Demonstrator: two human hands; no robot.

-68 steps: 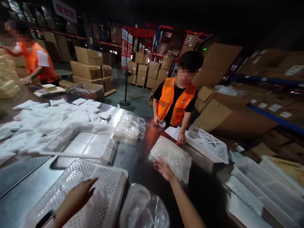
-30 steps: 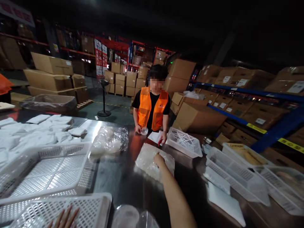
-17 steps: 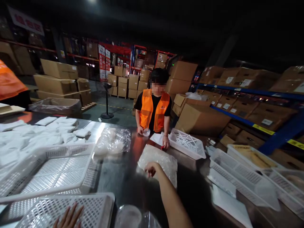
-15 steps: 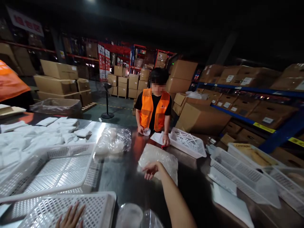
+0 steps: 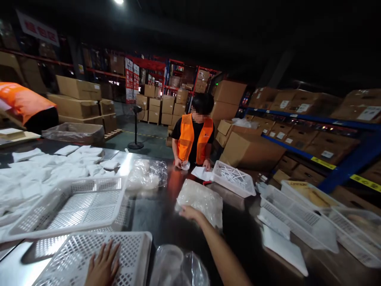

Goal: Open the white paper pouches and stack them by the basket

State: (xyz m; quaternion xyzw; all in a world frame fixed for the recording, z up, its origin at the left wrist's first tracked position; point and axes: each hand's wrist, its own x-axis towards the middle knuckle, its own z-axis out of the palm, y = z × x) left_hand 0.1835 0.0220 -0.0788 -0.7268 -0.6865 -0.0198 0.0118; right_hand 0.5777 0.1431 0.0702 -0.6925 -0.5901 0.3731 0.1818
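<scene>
Left hand [image 5: 102, 267]: flat, fingers spread, palm down on the nearest white perforated basket [image 5: 131, 254], at the bottom edge of the view.
Crumpled clear bag [image 5: 178, 268]: just right of that basket, on the steel counter [image 5: 149, 216].
Right hand [image 5: 188, 212]: arm stretched forward, fingers resting on the near edge of a clear bag of white pieces [image 5: 201, 200]; whether they pinch it cannot be told. The bag lies mid-counter, straight ahead.
Second white basket [image 5: 74, 202]: behind the first, to the left, tilted.
Loose white packets [image 5: 44, 174]: spread over the counter's left side.
Another clear bag [image 5: 147, 176]: beyond the second basket.
White trays [image 5: 297, 216]: in a row along the right side.
Co-worker in orange vest [image 5: 195, 137]: far side of the counter, both hands down on it, a small basket [image 5: 233, 178] beside them.
Cardboard boxes [image 5: 250, 149]: stacked behind, on floor and racks.
</scene>
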